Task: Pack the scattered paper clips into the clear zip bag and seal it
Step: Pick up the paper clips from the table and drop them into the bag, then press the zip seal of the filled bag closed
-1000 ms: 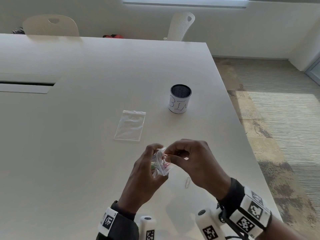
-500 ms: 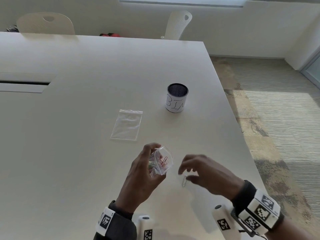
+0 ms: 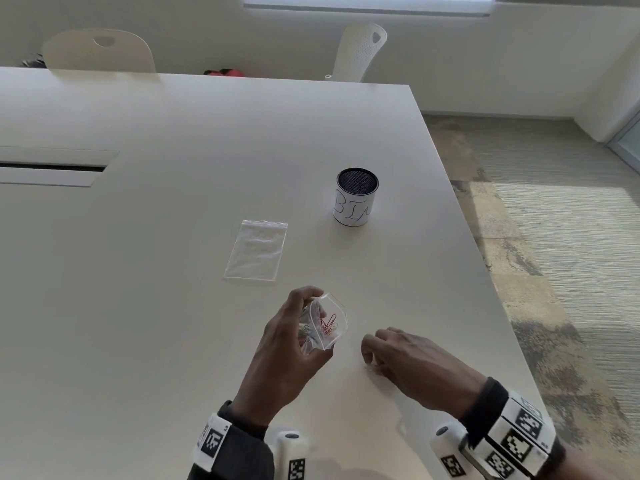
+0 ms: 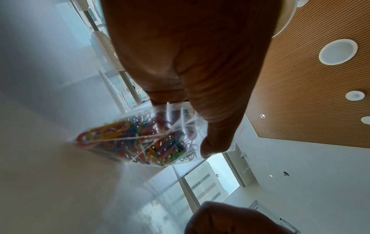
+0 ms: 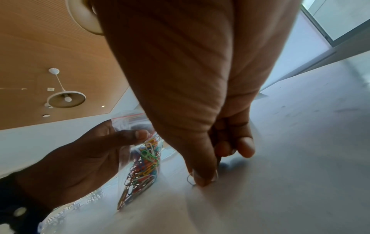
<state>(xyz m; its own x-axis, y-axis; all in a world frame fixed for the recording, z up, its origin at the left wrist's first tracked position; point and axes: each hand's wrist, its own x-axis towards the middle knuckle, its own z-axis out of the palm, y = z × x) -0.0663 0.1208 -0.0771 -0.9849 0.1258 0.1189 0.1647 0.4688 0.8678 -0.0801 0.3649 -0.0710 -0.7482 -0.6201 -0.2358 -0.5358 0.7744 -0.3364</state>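
Above the table point(image 3: 173, 306), left hand point(image 3: 287, 355) grips open zip bag point(image 3: 327, 322) of coloured paper clips point(image 4: 140, 139) | right hand point(image 3: 408, 365) down, fingertips point(image 5: 202, 178) pinching loose clip point(image 5: 190, 180), visible only from right wrist | spare bag point(image 3: 256, 251), bin point(image 3: 356, 197) beyond

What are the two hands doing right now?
Left hand: holding the zip bag of paper clips, bag mouth open.
Right hand: fingertips down on a loose paper clip on the table, pinching it.
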